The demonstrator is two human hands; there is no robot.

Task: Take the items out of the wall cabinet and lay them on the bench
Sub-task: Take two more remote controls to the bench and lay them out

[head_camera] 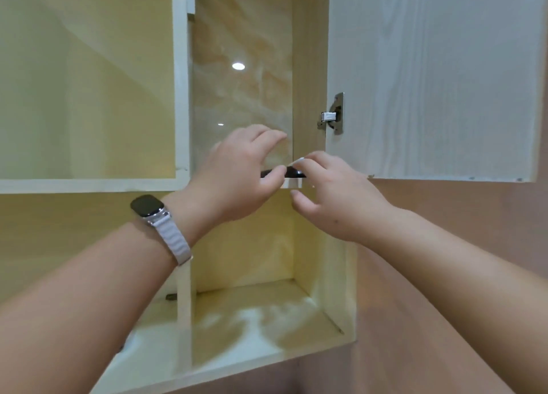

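Both hands reach up to the middle shelf [292,183] of the open wall cabinet. A flat dark object [293,173] lies at the shelf's front edge, mostly hidden by the fingers. My left hand [237,171], with a watch on its wrist, has its thumb at the object's left end and its fingers curled over it. My right hand [329,192] pinches a thin white piece [296,161] just above the dark object, thumb hanging below the shelf edge. The bench is out of view.
The cabinet door [430,76] stands open to the right on a metal hinge [333,115]. A glossy marble-look panel [240,67] backs the upper compartment. The lower compartment [252,310] holds nothing visible; a small dark item [171,297] lies behind the divider at left.
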